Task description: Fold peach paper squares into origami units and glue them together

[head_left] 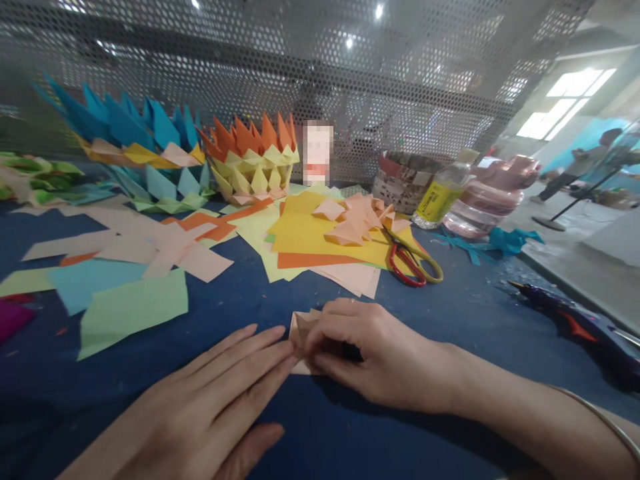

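Observation:
A small pale pink piece of folded paper (pixel 301 328) lies on the dark blue tabletop (pixel 240 297) in front of me. My left hand (pixel 200 400) rests flat with fingers stretched out, their tips at the paper's left edge. Over the paper's right part curls my right hand (pixel 370 347), thumb and fingers pinching it and hiding much of it. Beyond the hands, scissors (pixel 413 260) with red and yellow handles lie partly on a stack of yellow paper sheets (pixel 300 227). Several folded peach paper pieces (pixel 355 223) sit on that stack.
Folded-paper crowns, one blue-topped (pixel 155 133) and one orange-topped (pixel 255 147), stand at the back left. Loose pink strips (pixel 125 233) and a green sheet (pixel 135 307) lie left. Rightward are a yellow-labelled bottle (pixel 440 197), a pink jug (pixel 485 203) and a glue gun (pixel 580 320).

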Action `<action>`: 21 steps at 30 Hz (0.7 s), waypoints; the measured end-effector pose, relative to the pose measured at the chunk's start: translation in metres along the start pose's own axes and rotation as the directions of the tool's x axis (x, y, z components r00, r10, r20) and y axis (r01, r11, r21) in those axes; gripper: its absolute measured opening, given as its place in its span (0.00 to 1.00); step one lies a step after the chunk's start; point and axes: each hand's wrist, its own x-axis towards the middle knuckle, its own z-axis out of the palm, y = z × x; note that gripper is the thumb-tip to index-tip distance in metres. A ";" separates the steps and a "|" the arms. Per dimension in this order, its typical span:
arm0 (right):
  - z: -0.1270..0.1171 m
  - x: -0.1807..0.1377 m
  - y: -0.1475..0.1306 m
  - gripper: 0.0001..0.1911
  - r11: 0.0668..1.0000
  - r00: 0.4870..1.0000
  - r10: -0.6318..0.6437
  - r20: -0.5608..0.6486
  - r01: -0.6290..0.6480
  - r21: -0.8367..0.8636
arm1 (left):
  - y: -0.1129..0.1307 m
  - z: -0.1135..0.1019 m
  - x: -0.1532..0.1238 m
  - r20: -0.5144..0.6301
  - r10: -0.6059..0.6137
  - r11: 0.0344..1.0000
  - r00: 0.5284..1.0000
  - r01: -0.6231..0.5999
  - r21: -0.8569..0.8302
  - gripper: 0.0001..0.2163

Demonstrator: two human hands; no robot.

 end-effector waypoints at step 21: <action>-0.007 0.002 0.003 0.13 0.992 0.994 -0.112 0.005 0.112 0.054 | -0.002 -0.005 0.006 -0.020 0.036 0.998 0.999 -0.037 -0.043 0.14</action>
